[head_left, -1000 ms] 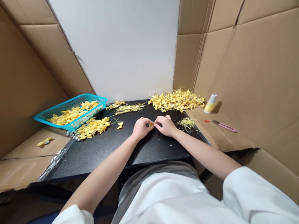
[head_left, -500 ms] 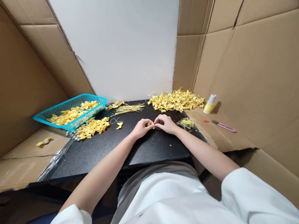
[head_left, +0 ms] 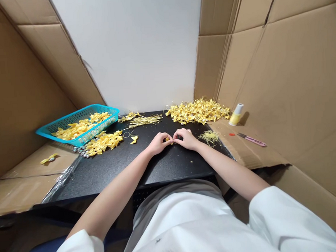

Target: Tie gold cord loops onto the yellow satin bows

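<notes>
My left hand [head_left: 159, 143] is closed in a pinch over the middle of the black table, holding a small yellow ribbon bow [head_left: 167, 139] mostly covered by the fingers. Fingertip to fingertip with it, my right hand [head_left: 186, 139] is also closed and pinches what looks like a thin yellow cord at the bow. How the cord passes through the bow is hidden. Left of my hands lies a single bow [head_left: 133, 139] with a loop of cord. Yellow cord scraps [head_left: 209, 138] lie beside my right wrist.
A turquoise basket [head_left: 81, 139] of yellow bows stands at left, with more bows [head_left: 104, 142] and silvery beads before it. Cut cords [head_left: 144, 121] and a large bow pile [head_left: 198, 111] lie behind. At right are a thread spool [head_left: 236, 114] and pink snips [head_left: 252, 139]. Cardboard walls flank the table.
Both hands stay pinched together at the same spot, with only slight finger movement. The whole view has shifted a little.
</notes>
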The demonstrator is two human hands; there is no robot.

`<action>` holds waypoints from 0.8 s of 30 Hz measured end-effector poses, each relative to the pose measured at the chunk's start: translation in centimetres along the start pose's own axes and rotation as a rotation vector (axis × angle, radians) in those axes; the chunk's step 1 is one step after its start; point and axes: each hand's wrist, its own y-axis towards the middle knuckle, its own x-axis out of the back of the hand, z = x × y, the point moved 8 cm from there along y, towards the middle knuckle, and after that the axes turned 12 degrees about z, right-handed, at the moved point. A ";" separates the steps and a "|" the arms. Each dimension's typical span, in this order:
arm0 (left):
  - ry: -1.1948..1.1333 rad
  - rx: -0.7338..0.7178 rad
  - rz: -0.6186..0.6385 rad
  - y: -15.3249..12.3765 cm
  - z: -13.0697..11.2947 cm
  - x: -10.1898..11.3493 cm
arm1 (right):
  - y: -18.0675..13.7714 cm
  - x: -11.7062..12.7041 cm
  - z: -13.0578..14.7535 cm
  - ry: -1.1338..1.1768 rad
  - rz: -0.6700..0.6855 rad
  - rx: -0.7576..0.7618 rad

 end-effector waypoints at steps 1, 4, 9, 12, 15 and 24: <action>-0.001 -0.002 -0.001 0.0 0.0 0.0 | -0.1 0.1 0.1 -0.004 -0.010 0.004; -0.009 -0.008 0.004 0.0 -0.2 0.0 | -0.2 0.3 0.3 -0.016 -0.031 0.017; -0.030 -0.010 0.004 0.0 -0.2 0.1 | -0.2 0.4 0.4 -0.038 -0.057 0.026; -0.047 0.013 -0.015 0.0 0.1 0.2 | -0.2 0.4 0.3 -0.046 -0.070 0.017; -0.058 0.060 -0.058 -0.3 0.4 0.5 | -0.1 0.4 0.1 -0.048 -0.082 -0.010; -0.055 0.128 -0.115 -0.8 0.0 1.1 | 0.1 0.0 -0.3 -0.039 -0.056 -0.064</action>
